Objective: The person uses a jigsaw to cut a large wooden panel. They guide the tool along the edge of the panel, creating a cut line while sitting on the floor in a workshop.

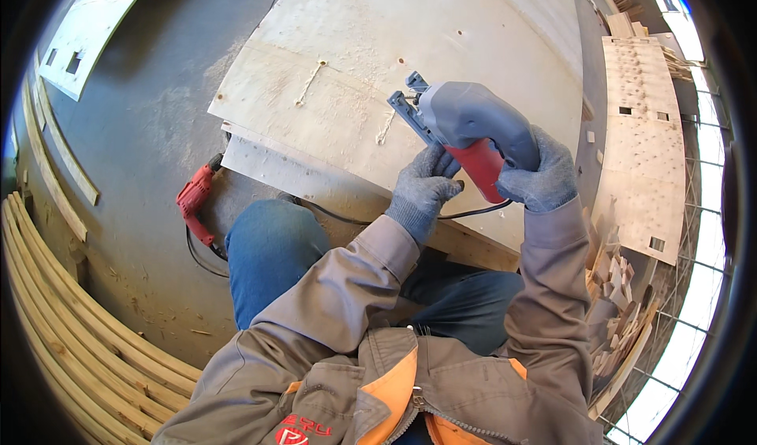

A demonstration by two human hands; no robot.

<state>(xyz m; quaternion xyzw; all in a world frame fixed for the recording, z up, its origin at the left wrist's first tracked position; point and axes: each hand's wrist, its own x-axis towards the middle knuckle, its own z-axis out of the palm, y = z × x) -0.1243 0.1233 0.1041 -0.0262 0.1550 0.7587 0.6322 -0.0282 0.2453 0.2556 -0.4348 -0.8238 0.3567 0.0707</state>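
A grey and red jigsaw [471,118] is held up over a large pale plywood sheet [355,74], tilted so its metal base plate points to the upper left. My right hand [544,175], in a grey knit glove, is wrapped around the jigsaw's rear handle. In a matching glove, my left hand [426,189] is curled against the jigsaw's underside beside the red body, its fingertips partly hidden. From the tool a black cord [473,211] runs left below my left wrist. Sawdust and two short sawdust-lined marks lie on the sheet.
A red corded drill [195,199] lies on the floor left of my knee. Long timber strips [87,327] are stacked at the lower left. Plywood with square cutouts [643,145] and wood scraps [619,295] lie at the right, beside wire mesh. Another cut panel [91,27] is at the upper left.
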